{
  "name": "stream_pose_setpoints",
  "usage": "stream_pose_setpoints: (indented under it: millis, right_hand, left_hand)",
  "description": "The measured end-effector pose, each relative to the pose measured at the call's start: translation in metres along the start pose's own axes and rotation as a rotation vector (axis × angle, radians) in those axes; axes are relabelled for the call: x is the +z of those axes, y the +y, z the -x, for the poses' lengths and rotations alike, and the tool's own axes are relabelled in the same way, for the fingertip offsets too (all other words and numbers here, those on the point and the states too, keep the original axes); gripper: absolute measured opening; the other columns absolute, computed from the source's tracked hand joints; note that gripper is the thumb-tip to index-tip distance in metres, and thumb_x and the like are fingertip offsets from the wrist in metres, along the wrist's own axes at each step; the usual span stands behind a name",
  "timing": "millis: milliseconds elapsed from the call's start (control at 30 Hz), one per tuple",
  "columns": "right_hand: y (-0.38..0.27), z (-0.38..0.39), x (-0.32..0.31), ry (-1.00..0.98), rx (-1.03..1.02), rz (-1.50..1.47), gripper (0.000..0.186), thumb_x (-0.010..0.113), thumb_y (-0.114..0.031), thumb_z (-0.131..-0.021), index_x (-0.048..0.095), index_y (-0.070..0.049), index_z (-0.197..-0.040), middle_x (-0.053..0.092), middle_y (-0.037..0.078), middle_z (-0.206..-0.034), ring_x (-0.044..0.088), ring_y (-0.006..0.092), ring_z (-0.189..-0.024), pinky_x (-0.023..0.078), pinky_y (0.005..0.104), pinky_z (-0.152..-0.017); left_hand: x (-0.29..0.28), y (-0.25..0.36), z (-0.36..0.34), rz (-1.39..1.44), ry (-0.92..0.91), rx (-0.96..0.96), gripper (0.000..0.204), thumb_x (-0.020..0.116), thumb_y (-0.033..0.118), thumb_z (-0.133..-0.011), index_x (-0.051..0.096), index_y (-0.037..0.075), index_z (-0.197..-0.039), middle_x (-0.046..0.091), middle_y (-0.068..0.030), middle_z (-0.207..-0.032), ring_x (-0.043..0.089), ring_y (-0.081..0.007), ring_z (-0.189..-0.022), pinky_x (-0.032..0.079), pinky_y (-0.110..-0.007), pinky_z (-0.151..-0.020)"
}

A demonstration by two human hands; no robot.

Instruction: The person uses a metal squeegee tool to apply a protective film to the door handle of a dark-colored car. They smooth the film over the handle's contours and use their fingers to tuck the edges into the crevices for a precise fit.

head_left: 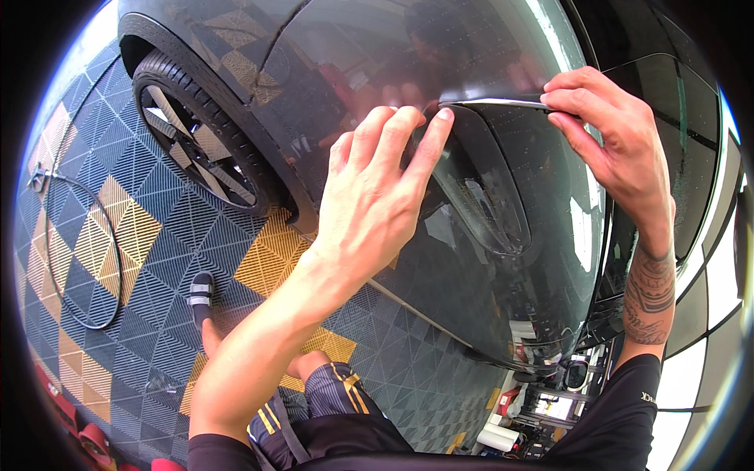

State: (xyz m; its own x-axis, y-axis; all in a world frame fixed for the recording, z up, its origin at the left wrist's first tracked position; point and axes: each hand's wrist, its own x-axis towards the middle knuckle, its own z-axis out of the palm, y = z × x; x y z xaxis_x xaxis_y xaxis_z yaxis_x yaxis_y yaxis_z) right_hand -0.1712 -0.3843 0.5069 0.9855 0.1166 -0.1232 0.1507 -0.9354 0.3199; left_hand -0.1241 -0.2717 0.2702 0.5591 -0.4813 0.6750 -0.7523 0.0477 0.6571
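Observation:
A glossy dark grey car body panel (345, 55), dotted with droplets, curves in front of me. My left hand (377, 173) lies against it with its fingers spread. Its index fingertip touches the panel beside the upper end of a long recess (491, 196). To the right, my right hand (609, 125) is closed in a pinch on the edge of a thin, shiny film (503, 102). That edge runs as a narrow taut line between the two hands, lifted off the surface at the right. Where the film joins the panel is hard to make out.
A spoked car wheel (196, 137) stands at the left. Blue and yellow grid tiles (181, 243) cover the floor, with a black hose (118, 259) looped on them. Red equipment (94, 443) is at the lower left. Shelves with rolls and supplies (542, 404) are at the lower right.

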Motion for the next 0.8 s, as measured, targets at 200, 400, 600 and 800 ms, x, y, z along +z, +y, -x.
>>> stream_pose_setpoints:
  millis: [200,400,600,800]
  right_hand:
    - [0.008,0.002,-0.006,-0.065,0.056,-0.045,0.014,0.063,0.005,-0.081,0.065,0.003,-0.094,0.067,0.013,-0.094,0.066,0.0215,-0.082,0.050,0.0266,-0.070]
    - [-0.005,-0.005,-0.006,-0.076,0.029,-0.007,0.014,0.063,0.005,-0.080,0.065,0.004,-0.094,0.067,0.014,-0.093,0.066,0.0237,-0.085,0.050,0.0277,-0.073]
    - [-0.004,-0.010,-0.007,-0.109,-0.049,0.016,0.013,0.063,0.005,-0.080,0.064,0.005,-0.093,0.067,0.015,-0.091,0.067,0.0258,-0.084,0.051,0.0295,-0.073]
    - [-0.003,-0.011,-0.008,-0.125,-0.037,-0.005,0.014,0.063,0.006,-0.079,0.063,0.005,-0.093,0.066,0.014,-0.089,0.066,0.0245,-0.081,0.051,0.0291,-0.071]
  left_hand:
    - [0.001,-0.004,0.003,-0.035,-0.002,0.048,0.057,0.059,0.006,-0.073,0.051,0.003,-0.130,0.046,-0.0091,-0.122,0.045,-0.0254,-0.117,0.041,-0.041,-0.091]
    - [0.003,-0.009,0.004,-0.032,0.031,0.061,0.059,0.060,0.004,-0.072,0.051,0.004,-0.130,0.046,-0.0092,-0.122,0.045,-0.0257,-0.117,0.043,-0.040,-0.089]
    - [0.005,-0.006,0.005,-0.029,0.045,0.053,0.060,0.060,0.003,-0.071,0.051,0.005,-0.130,0.046,-0.0090,-0.121,0.045,-0.0259,-0.116,0.043,-0.041,-0.088]
    - [0.004,-0.005,0.005,-0.041,0.032,0.053,0.060,0.060,0.002,-0.070,0.051,0.004,-0.130,0.046,-0.0094,-0.121,0.045,-0.0259,-0.116,0.043,-0.040,-0.087]
